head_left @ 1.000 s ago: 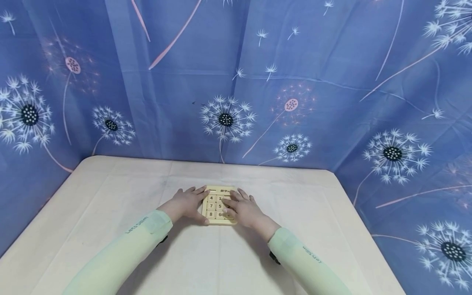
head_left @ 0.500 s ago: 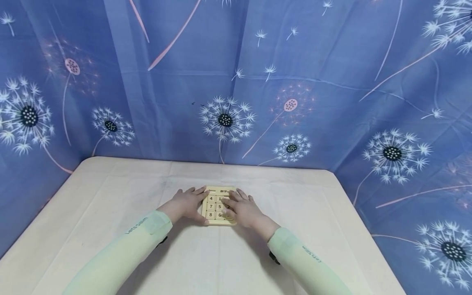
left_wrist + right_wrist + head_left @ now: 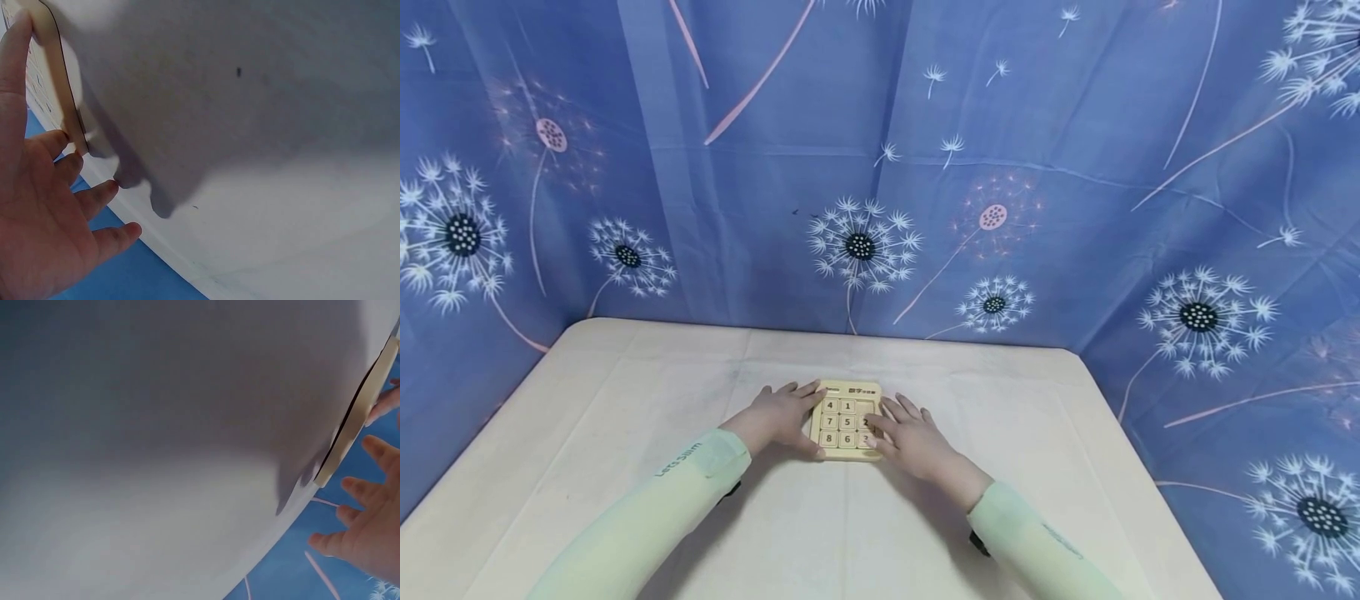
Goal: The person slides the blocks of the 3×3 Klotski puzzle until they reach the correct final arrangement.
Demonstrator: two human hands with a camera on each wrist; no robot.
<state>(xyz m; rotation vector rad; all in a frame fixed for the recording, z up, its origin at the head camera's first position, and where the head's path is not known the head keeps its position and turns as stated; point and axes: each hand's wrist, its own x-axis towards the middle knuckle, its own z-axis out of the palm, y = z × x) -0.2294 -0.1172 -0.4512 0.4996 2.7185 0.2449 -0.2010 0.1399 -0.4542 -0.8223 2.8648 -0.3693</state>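
Note:
A pale yellow sliding number puzzle (image 3: 850, 455) lies flat on the table, its numbered tiles facing up. The top right slot holds no tile. My left hand (image 3: 778, 417) grips the puzzle's left side, thumb near the lower left corner and fingers by the upper left. In the left wrist view, this hand (image 3: 44, 219) has its thumb on the board's frame. My right hand (image 3: 917, 442) is spread over the right side, with a finger at the tile marked 2 (image 3: 867, 422). The right wrist view shows the puzzle's edge (image 3: 359, 412) beside the right hand's extended fingers (image 3: 359, 487).
A cream cloth covers the table (image 3: 662, 392), which has rounded far corners. Blue curtain (image 3: 760, 233) with dandelion prints hangs behind and at both sides. Light green sleeves (image 3: 647, 508) cover both forearms.
My right hand has shifted right and slightly towards me, uncovering the puzzle's top right corner and its vacant slot. My left hand stays where it was.

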